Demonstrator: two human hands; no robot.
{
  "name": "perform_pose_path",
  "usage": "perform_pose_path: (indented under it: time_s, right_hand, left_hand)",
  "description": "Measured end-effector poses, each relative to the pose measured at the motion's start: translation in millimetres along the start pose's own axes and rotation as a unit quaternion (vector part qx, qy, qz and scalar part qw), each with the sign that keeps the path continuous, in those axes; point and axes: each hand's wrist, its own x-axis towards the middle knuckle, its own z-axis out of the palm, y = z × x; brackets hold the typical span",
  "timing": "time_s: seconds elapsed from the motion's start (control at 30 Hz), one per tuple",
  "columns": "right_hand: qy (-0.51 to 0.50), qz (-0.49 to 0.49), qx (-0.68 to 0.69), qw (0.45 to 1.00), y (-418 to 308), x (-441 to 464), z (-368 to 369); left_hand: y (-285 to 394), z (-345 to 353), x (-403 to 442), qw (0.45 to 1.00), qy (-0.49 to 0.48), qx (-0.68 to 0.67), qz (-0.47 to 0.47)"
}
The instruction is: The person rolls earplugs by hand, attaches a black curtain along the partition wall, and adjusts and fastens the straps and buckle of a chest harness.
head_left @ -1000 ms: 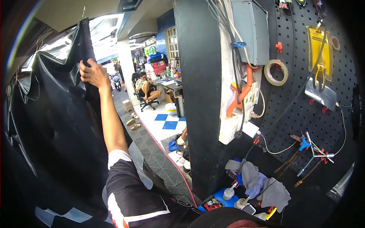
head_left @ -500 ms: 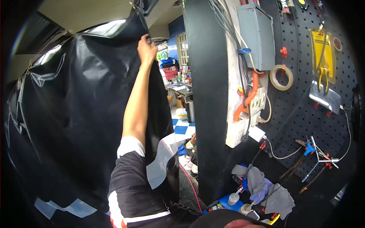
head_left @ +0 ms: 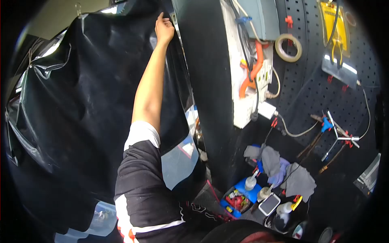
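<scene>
My left hand (head_left: 164, 30) is raised high at the right edge of a large black plastic curtain (head_left: 97, 73). Its fingers are curled closed on the sheet near the top, with one fingertip pointing up. The curtain hangs in folds across the left side, and a clear plastic panel (head_left: 180, 164) shows low near its edge. Only a narrow slit separates the curtain from the dark post (head_left: 204, 89). My right hand is out of view.
Right of the post are power sockets (head_left: 245, 107), an orange conduit (head_left: 254, 73) and a pegboard (head_left: 302, 85) holding a tape roll (head_left: 288, 47) and a three-way wrench (head_left: 337, 135). Below are grey cloths (head_left: 298, 180), a blue container (head_left: 246, 190) and a phone (head_left: 269, 204).
My left hand has drawn the curtain's edge right toward the post, and the gap showing the room behind has narrowed to a slit. The view has tilted downward.
</scene>
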Motion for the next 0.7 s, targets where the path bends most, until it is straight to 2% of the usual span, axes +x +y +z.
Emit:
perform_pose_path:
  time_s: [0.03,0.1,0.17,0.2,0.3,0.33,0.37,0.4,0.43,0.47,0.5,0.53,0.57,0.6,0.63,0.67,0.7]
  right_hand:
    - [-0.002,-0.005,-0.008,1.000,5.0,-5.5,2.2]
    - [-0.010,-0.013,-0.024,1.000,19.3,-19.5,4.5]
    - [-0.019,-0.018,-0.044,0.999,35.4,-33.5,6.1]
    - [-0.024,-0.019,-0.053,0.998,44.2,-40.8,7.8]
    - [-0.047,-0.027,-0.098,0.994,89.9,-63.2,11.3]
    - [-0.062,-0.050,-0.138,0.987,109.6,-68.9,12.0]
    - [-0.078,-0.128,-0.215,0.965,146.2,-60.5,14.4]
    - [-0.087,-0.260,-0.332,0.903,193.5,-49.6,21.0]
    - [-0.056,-0.453,-0.449,0.768,235.8,-42.8,29.8]
    - [-0.025,-0.359,-0.421,0.833,110.8,-105.5,1.4]
    - [-0.018,-0.340,-0.425,0.839,97.4,-97.9,0.4]
    - [-0.012,-0.423,-0.373,0.826,86.8,-85.1,2.5]
    - [-0.121,-0.057,-0.166,0.977,-15.6,-115.7,-1.7]
    - [-0.134,-0.031,-0.133,0.982,-37.6,-95.0,9.3]
    - [-0.166,-0.100,-0.165,0.967,-69.8,-68.1,17.2]
    - [-0.228,-0.156,-0.171,0.946,-155.3,-70.4,22.6]
    - [-0.212,-0.236,-0.099,0.943,-196.8,-51.2,41.7]
  left_hand:
    - [3.9,-7.0,-24.0,1.000,-0.015,0.003,-0.008]
    - [10.9,-25.4,-82.3,0.967,-0.126,-0.192,-0.111]
    - [34.2,-66.0,-154.6,0.877,-0.188,-0.362,-0.255]
    - [50.2,-93.4,-192.5,0.865,-0.218,-0.356,-0.280]
    - [69.2,-171.1,-324.3,0.763,-0.372,-0.401,-0.346]
    - [73.2,-199.1,-371.1,0.660,-0.442,-0.402,-0.456]
    - [78.5,-221.3,-417.1,0.571,-0.474,-0.405,-0.534]
    - [81.6,-247.4,-459.3,0.486,-0.536,-0.342,-0.599]
    - [73.5,-273.7,-503.6,0.416,-0.621,-0.269,-0.607]
    - [66.7,-301.2,-530.4,0.376,-0.713,-0.194,-0.559]
    - [58.1,-322.1,-545.3,0.344,-0.792,-0.111,-0.492]
    - [46.4,-338.6,-541.6,0.337,-0.806,-0.081,-0.479]
    - [29.5,-355.0,-535.6,0.335,-0.818,-0.052,-0.464]
    - [6.1,-380.8,-536.3,0.438,-0.741,-0.069,-0.504]
    - [-16.2,-409.0,-538.7,0.532,-0.649,-0.082,-0.537]
    - [-32.8,-429.5,-531.7,0.574,-0.631,-0.018,-0.521]
    - [-40.8,-443.2,-518.6,0.612,-0.611,0.048,-0.501]
